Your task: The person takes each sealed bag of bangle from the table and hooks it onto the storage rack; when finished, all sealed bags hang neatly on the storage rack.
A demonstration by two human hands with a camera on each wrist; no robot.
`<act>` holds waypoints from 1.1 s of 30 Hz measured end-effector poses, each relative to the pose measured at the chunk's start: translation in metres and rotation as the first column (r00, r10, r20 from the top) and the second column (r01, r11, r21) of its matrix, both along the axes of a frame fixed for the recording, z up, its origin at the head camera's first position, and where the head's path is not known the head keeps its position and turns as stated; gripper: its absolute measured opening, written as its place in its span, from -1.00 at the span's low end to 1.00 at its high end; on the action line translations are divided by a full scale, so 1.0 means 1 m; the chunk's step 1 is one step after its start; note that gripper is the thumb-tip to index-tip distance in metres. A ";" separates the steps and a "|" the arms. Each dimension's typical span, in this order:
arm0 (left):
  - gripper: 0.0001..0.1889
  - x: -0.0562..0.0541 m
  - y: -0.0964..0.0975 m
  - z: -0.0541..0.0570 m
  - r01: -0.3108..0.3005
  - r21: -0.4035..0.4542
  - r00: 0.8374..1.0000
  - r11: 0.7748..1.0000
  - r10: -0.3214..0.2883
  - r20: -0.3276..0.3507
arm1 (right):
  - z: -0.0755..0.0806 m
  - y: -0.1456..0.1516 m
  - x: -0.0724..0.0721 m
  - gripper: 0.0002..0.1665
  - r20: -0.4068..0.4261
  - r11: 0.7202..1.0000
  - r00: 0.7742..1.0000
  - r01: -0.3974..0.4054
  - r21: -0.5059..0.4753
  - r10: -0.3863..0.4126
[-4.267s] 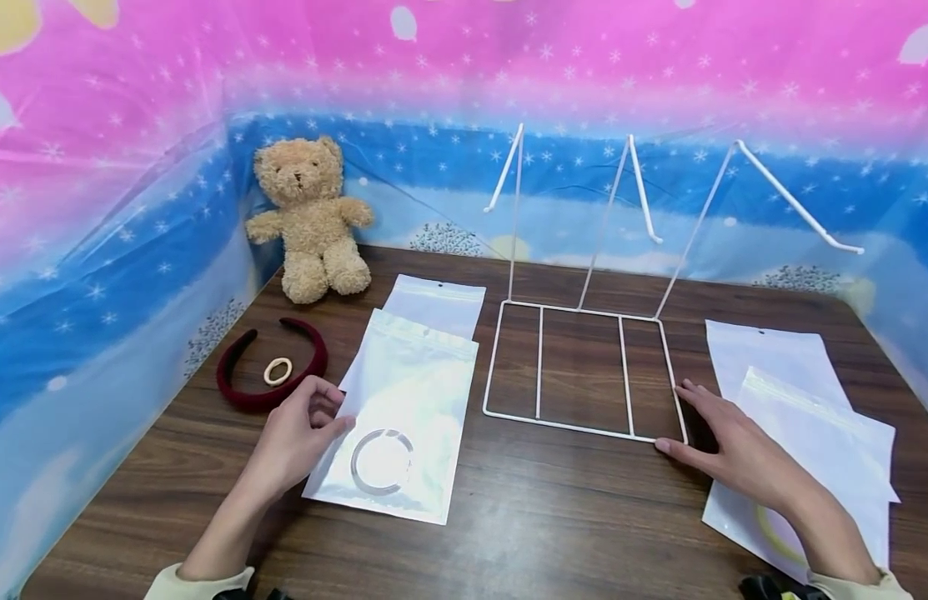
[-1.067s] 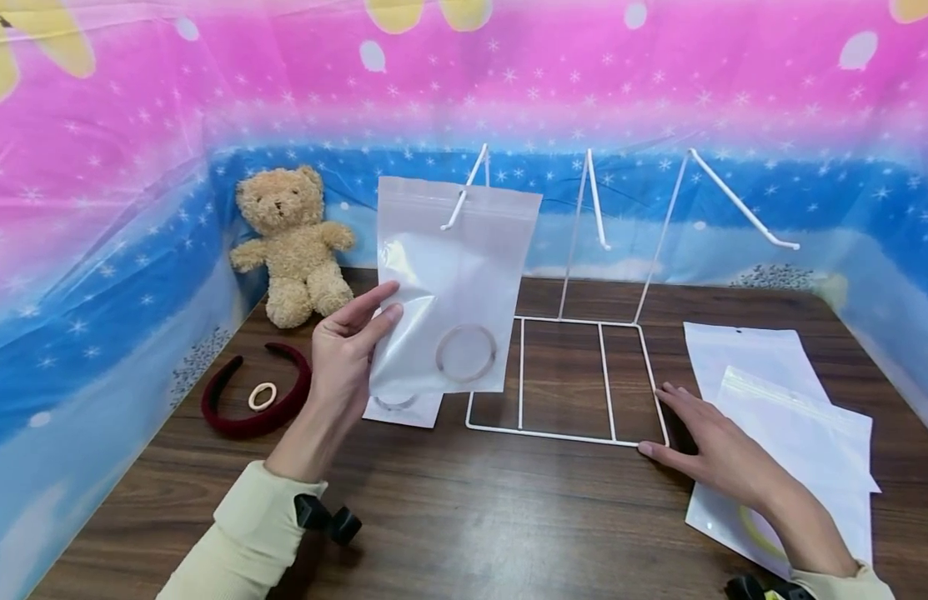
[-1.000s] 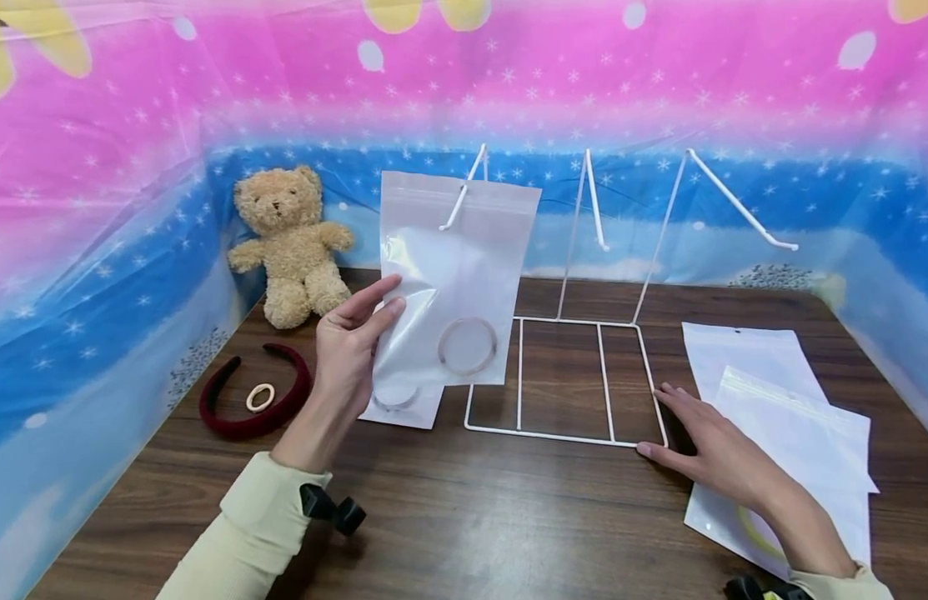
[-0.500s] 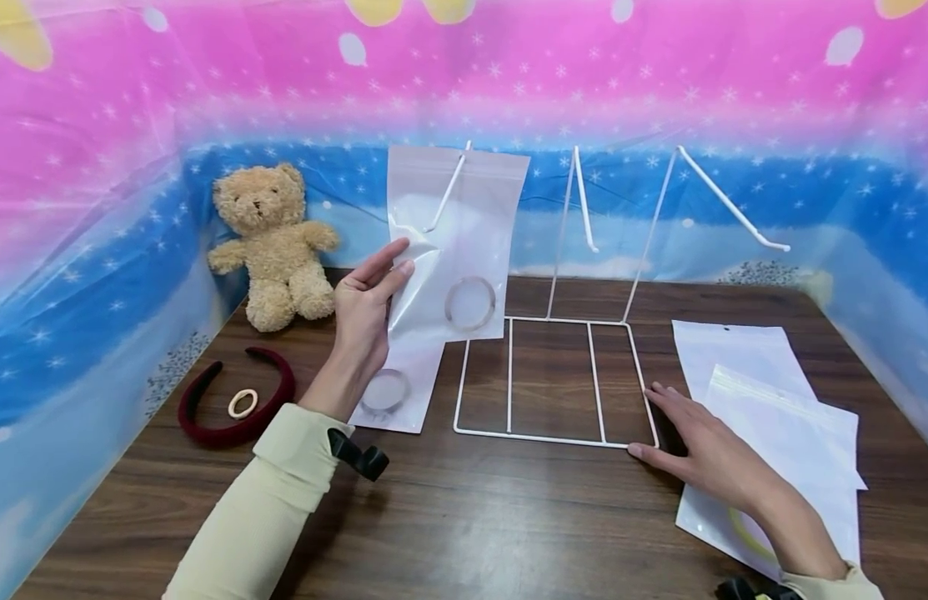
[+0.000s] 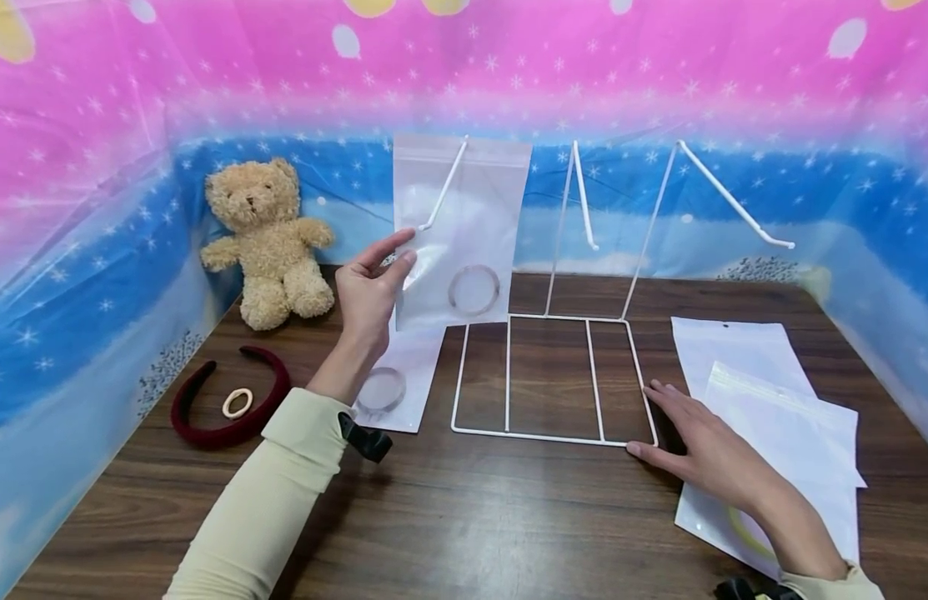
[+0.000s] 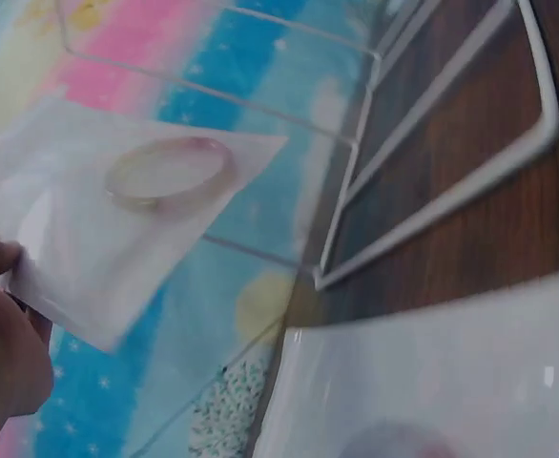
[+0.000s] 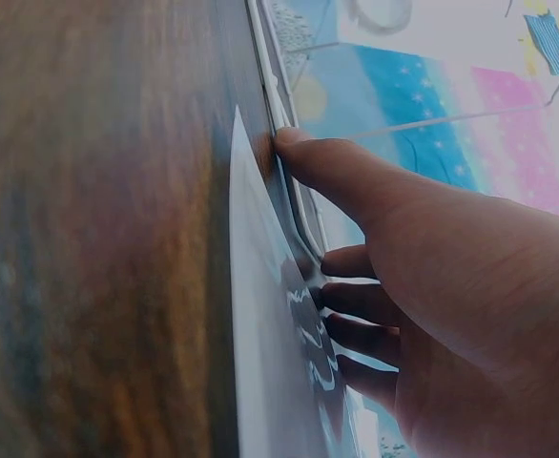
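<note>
A white zip bag (image 5: 464,217) with a bangle (image 5: 474,289) inside hangs from the left hook (image 5: 447,182) of a white wire display rack (image 5: 554,437), its top close to the upright. My left hand (image 5: 369,296) pinches the bag's left edge between thumb and fingers; in the left wrist view the bangle (image 6: 170,172) shows through the bag. My right hand (image 5: 722,458) rests with extended fingers on the front right corner of the rack's base. The right wrist view shows the thumb (image 7: 327,167) touching the wire.
Another bagged bangle (image 5: 381,392) lies behind my left hand. Two white bags (image 5: 749,342) overlap under and beside my right arm. A dark red headband (image 5: 231,433) and a small ring (image 5: 238,403) lie left; a teddy bear (image 5: 264,242) sits behind them.
My left hand has lifted the bag off the table and onto the left hook, then slid it farther back and up along it. My right hand stays on the rack's corner.
</note>
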State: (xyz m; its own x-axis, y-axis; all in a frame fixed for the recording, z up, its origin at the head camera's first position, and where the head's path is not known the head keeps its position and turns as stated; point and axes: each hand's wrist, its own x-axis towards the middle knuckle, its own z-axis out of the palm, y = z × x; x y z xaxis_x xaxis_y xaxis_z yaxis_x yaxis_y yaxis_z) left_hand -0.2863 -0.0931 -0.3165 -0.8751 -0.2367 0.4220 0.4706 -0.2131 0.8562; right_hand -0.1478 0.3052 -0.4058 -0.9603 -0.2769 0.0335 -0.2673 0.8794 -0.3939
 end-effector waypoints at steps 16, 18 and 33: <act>-0.76 -0.021 -0.007 -0.008 -0.306 -0.517 0.946 0.799 0.196 -0.258 | -0.001 0.000 0.001 0.16 0.041 1.000 0.999 0.006 -0.021 -0.005; -0.76 -0.022 -0.007 -0.009 -0.282 -0.531 0.954 0.799 0.173 -0.246 | -0.002 0.000 0.001 0.16 0.035 1.000 0.999 0.002 -0.024 -0.001; -0.66 0.004 -0.045 -0.019 -0.176 -0.739 0.984 0.651 0.134 -0.117 | 0.000 0.000 -0.001 0.15 0.020 1.000 1.000 -0.004 -0.006 0.004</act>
